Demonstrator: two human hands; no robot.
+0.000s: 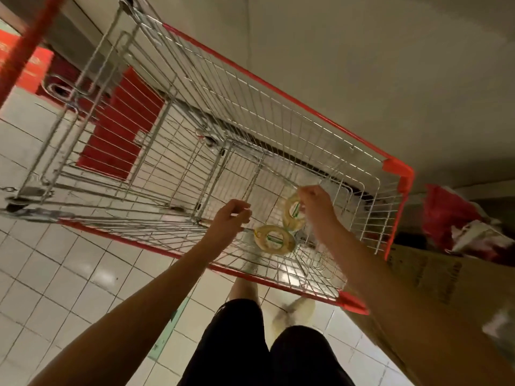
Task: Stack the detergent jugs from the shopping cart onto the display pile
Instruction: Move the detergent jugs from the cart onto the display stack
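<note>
The right hand (315,203) reaches down into the shopping cart (278,91), arm stretched straight from the lower right. Its fingers are curled into a fist round the top of the farther jug (293,213). The left hand (228,215) hangs just over the cart's near rim, wrist bent down and fingers curled toward the thumb; through the blur I cannot tell whether it pinches anything. The nearer jug (274,239) lies below and between both hands. Both yellowish detergent jugs rest on the wire floor at the right end of the cart, touching each other. The cart stands on a pale tiled floor (69,274). A cardboard box (446,288) sits just beside its right end, with a red bag (446,213) on top.
</note>
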